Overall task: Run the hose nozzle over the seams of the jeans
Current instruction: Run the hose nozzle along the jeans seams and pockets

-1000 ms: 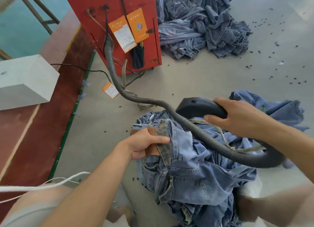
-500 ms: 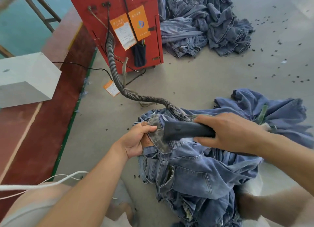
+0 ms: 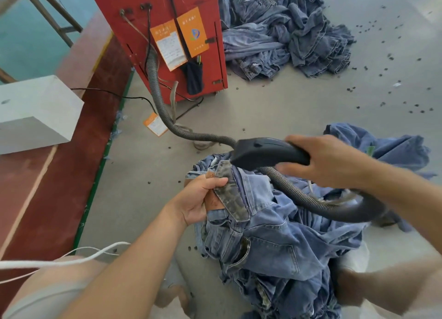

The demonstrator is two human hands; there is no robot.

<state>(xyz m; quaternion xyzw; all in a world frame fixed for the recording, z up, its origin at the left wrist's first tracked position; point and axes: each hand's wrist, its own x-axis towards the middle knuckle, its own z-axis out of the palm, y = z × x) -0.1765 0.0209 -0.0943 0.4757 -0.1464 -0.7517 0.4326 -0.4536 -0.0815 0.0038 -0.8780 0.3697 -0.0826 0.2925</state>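
A pair of blue jeans [image 3: 270, 242] lies bunched across my lap and the floor. My left hand [image 3: 202, 199] grips the turned-up waistband with its brown leather patch. My right hand [image 3: 327, 161] holds the handle of the black hose nozzle [image 3: 260, 152]. The nozzle's wide mouth hovers just above the top end of the waistband. The grey ribbed hose [image 3: 308, 199] loops under my right forearm and runs back to the red machine [image 3: 167, 31].
A heap of blue jeans [image 3: 282, 29] lies on the floor behind the red machine. More denim [image 3: 382, 149] sits past my right hand. A white block [image 3: 35, 110] rests on a red-brown bench at left. Dark specks litter the grey floor; a white cord [image 3: 71, 254] crosses my left knee.
My right hand has lifted the nozzle off the waistband and drawn it up and to the right. The left hand keeps its grip on the waistband.
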